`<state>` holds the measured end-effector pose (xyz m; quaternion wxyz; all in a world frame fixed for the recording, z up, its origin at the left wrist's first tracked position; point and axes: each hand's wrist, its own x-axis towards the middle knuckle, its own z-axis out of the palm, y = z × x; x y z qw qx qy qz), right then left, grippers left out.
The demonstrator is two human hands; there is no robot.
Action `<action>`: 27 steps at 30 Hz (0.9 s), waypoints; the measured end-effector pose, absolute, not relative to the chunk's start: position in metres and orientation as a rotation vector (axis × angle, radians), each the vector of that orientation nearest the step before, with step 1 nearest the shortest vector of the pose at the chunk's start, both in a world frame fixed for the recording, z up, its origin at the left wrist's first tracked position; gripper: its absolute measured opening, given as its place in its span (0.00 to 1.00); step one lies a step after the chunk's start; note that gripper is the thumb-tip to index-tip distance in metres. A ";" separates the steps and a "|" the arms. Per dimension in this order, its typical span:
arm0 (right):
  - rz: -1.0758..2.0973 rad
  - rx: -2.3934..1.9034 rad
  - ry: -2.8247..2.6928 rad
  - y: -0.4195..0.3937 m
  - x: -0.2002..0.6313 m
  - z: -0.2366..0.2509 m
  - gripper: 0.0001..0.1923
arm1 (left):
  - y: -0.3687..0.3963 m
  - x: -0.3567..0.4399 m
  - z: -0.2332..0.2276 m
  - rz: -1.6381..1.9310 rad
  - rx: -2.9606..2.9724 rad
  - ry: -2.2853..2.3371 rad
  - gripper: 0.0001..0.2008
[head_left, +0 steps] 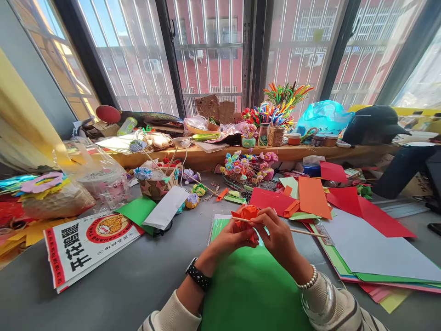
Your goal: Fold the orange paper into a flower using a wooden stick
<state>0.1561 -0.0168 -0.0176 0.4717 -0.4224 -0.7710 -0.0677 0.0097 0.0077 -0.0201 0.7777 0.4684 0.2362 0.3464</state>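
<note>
My left hand [234, 239] is closed around an orange folded paper flower [248, 212], its petals showing above the fingers. In my right hand [275, 232] a thin wooden stick [306, 232] is pinched between thumb and fingers. One end of the stick lies across the front of the flower, and the other points out to the right. Whether the stick goes into the flower, I cannot tell. Below both hands lies a green sheet [218, 225] on the grey table.
Coloured paper sheets [382, 243] are stacked at right, with red and orange pieces behind. A printed paper bag [99, 246] lies at left. Finished paper flowers [192, 201] and a basket [160, 184] stand behind. Pipe cleaners [285, 99] fill a pot on the sill.
</note>
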 end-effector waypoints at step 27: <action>-0.375 -1.065 -1.818 -0.018 0.153 -0.022 0.09 | 0.008 0.011 -0.022 0.765 1.006 0.498 0.19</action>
